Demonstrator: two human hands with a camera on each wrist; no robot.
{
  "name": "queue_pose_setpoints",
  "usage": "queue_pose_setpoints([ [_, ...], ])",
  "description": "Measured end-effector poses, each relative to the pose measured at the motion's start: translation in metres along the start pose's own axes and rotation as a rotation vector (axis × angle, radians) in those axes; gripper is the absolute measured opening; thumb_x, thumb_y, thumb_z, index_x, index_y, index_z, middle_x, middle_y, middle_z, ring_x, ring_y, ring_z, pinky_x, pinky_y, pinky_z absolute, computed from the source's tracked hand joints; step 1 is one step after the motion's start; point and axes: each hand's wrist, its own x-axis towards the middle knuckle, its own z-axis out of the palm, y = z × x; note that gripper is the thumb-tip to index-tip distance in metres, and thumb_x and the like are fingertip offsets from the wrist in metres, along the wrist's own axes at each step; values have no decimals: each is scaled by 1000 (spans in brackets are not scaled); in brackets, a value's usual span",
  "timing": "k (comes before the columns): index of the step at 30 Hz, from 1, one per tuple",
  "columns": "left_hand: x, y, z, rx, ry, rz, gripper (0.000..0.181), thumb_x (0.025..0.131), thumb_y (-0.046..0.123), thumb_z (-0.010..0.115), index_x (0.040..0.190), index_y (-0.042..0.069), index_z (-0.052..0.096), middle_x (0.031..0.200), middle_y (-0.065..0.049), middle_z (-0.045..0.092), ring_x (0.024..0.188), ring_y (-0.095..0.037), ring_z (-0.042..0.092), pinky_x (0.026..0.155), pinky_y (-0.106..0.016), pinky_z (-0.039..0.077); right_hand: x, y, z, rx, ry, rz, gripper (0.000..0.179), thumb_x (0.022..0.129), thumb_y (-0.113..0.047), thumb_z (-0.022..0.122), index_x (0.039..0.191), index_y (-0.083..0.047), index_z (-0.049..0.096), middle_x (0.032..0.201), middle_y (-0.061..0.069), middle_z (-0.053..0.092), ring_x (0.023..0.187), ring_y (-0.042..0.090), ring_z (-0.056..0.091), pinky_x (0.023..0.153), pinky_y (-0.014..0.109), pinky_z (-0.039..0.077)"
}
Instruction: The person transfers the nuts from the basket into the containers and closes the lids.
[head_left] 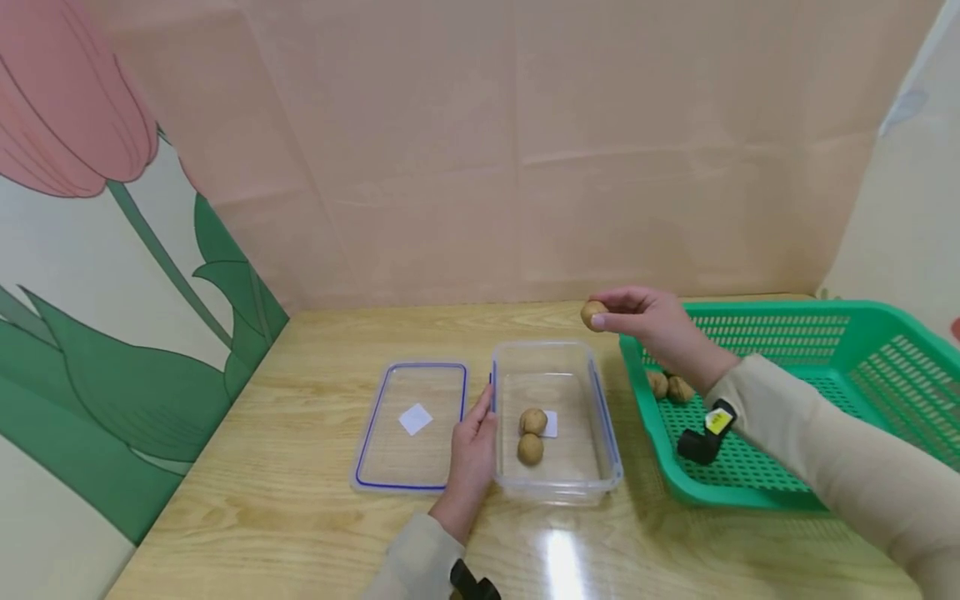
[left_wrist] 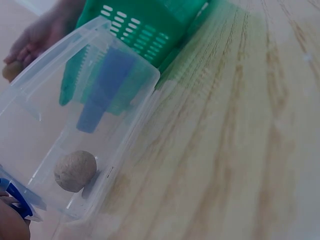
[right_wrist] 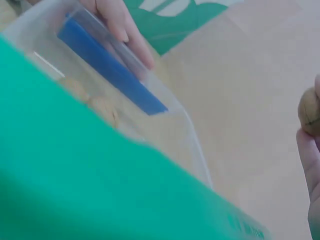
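Observation:
Between thumb and fingers, my right hand [head_left: 647, 323] pinches a walnut [head_left: 592, 315], above the gap between the plastic container and the green basket. The right wrist view shows this walnut [right_wrist: 310, 112] at its right edge. My left hand [head_left: 472, 450] lies along the left wall of the clear container [head_left: 581, 483], fingers extended against it. Inside the container two walnuts [head_left: 531, 450] rest close together near the left side, beside a white label [head_left: 551, 424]. From the left wrist, one walnut [left_wrist: 75, 171] shows through the clear wall.
A green perforated basket [head_left: 735, 500] stands at the right, with several walnuts [head_left: 679, 389] along its left side under my right arm. Left of the container lies its flat lid [head_left: 408, 392] with a blue seal and white square. A beige covering [head_left: 450, 208] backs the wooden table [head_left: 300, 467].

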Motion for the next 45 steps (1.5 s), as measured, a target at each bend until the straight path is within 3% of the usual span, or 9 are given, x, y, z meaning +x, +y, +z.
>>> queue_pose_setpoints([
  [7, 3, 4, -2, -6, 2, 12, 42, 97, 8, 41, 139, 8, 40, 146, -10, 35, 136, -28, 28, 112, -44, 23, 9, -6, 19, 77, 35, 35, 35, 84, -20, 68, 115, -6, 59, 91, -16, 67, 89, 4, 62, 82, 15, 49],
  [14, 3, 6, -2, -16, -3, 6, 42, 97, 8, 41, 139, 10, 40, 146, -10, 34, 136, -28, 27, 112, -43, 22, 19, -9, 39, -30, 47, 82, 51, 84, -26, 69, 123, 2, 53, 88, -19, 65, 92, 4, 59, 86, 22, 47],
  [20, 3, 7, -2, -18, -3, 10, 43, 96, 7, 41, 139, 9, 39, 146, -10, 34, 136, -28, 27, 113, -43, 22, 24, -5, 60, -26, 34, 116, 48, 84, -25, 69, 122, 1, 55, 97, -6, 68, 99, 14, 59, 99, 38, 44],
  [26, 3, 6, -2, -14, -9, 9, 43, 97, 8, 40, 139, 9, 39, 146, -10, 34, 136, -27, 28, 113, -43, 22, 29, 1, 80, -17, 1, 171, 46, 84, -23, 68, 122, -1, 55, 113, 11, 64, 112, 28, 54, 104, 46, 39],
  [39, 1, 2, -1, -8, -13, 46, 42, 96, 6, 40, 138, 4, 40, 144, -12, 37, 135, -29, 30, 113, -44, 23, 36, 12, 96, -66, -5, 198, 42, 82, -19, 69, 119, -2, 58, 114, 14, 64, 108, 27, 56, 97, 43, 44],
  [45, 0, 0, -1, 12, -11, 49, 42, 95, 6, 41, 138, 4, 41, 143, -14, 38, 134, -30, 31, 112, -45, 24, 41, 20, 97, -146, -96, 208, 37, 82, -14, 70, 114, 1, 60, 104, 12, 66, 93, 20, 62, 88, 35, 50],
])
